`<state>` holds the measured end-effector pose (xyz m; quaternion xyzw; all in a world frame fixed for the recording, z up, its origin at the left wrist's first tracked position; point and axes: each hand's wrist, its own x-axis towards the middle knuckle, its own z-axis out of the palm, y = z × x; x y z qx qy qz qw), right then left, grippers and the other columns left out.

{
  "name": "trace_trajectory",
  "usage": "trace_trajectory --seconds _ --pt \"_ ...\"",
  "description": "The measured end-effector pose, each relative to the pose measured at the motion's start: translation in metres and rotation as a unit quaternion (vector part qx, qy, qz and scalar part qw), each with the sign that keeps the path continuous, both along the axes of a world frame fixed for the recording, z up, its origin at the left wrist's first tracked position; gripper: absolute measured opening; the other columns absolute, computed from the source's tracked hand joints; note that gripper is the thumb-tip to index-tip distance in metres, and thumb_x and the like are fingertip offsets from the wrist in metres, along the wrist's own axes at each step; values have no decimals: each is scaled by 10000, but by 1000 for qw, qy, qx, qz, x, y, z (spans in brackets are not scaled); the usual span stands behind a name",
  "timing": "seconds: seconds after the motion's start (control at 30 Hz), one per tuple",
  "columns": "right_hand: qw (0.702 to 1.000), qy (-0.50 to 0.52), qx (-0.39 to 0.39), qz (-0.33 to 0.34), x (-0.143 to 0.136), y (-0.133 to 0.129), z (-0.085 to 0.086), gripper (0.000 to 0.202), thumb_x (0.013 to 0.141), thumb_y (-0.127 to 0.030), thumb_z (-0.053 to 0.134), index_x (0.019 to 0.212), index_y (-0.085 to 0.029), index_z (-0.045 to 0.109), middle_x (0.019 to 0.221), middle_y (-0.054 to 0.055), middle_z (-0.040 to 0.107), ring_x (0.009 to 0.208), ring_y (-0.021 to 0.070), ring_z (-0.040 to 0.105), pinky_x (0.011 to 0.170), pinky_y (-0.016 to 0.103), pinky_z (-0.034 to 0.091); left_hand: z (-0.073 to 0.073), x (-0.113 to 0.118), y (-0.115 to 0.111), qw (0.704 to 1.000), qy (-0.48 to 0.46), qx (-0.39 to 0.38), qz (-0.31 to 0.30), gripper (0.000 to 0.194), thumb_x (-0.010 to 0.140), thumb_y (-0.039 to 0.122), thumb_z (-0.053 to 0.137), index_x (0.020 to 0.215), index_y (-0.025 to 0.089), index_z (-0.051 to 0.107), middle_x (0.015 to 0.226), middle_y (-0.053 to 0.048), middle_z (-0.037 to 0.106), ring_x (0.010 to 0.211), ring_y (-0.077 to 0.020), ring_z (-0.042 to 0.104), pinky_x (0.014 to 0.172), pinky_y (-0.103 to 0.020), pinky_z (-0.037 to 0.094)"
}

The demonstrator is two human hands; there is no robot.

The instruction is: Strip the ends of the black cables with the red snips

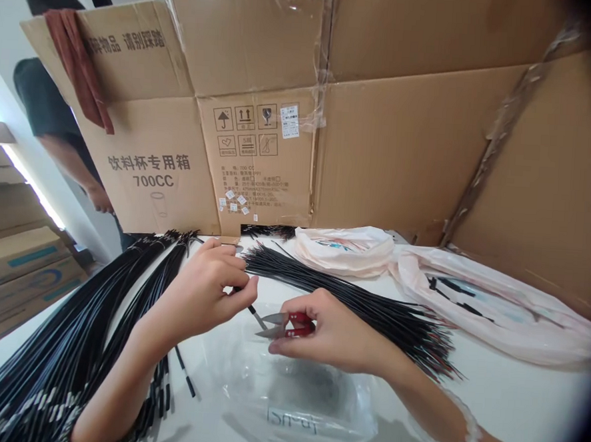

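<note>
Holding a thin black wire (186, 368) pinched between thumb and fingers, the left hand (206, 292) sits near the middle of the white counter (505, 400). The fingers of this hand are closed on the upper part of the wire, and the wire goes down from the hand toward 7 o'clock and lies on the counter. The bare tip of the wire comes out of the hand toward 4 o'clock and reaches the blades of the red snips (289, 325).

The right hand (333, 337) is just beside the left one, at 3 o'clock from it. Its fingers are curled around the red handles of the snips, and the metal blades point toward 9 o'clock and stand a little open around the wire tip.

Under both hands lies a clear plastic bag (295, 394). A big bundle of black wires (52, 353) lies at 9 o'clock from the hands, and a second bundle (370, 305) spreads from 12 o'clock to 3 o'clock behind the right hand. Two pink plastic bags (496, 293) lie at 2 o'clock. A large cardboard box (380, 139) stands behind all at 12 o'clock. A person in dark shirt (42, 99) stands behind the box at 10 o'clock.
</note>
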<state>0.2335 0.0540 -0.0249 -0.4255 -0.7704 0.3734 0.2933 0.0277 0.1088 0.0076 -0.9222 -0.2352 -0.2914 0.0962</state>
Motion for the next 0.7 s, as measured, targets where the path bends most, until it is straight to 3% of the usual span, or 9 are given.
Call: trace_trajectory --seconds 0.3,0.47,0.7 --pt "1000 -21 0 -5 -2 -1 -2 363 742 -410 723 608 -171 484 566 -74 347 555 75 289 500 223 223 -2 4 -1 1000 14 13 10 418 861 167 496 463 131 374 438 51 378 530 -82 312 670 -304 248" --pt "997 -52 28 -43 -5 -5 0 322 744 -399 723 612 -176 532 537 -72 374 525 74 307 485 219 226 -5 7 -4 999 29 34 23 428 870 190 484 455 137 392 437 42 398 540 -94 319 670 -318 243" --pt "991 0 70 -115 -5 -4 0 352 703 -417 770 605 -167 542 541 -69 361 527 72 296 484 219 215 -8 6 -2 998 55 -41 -6 410 876 226 464 476 139 453 438 41 414 556 -97 334 681 -306 253"
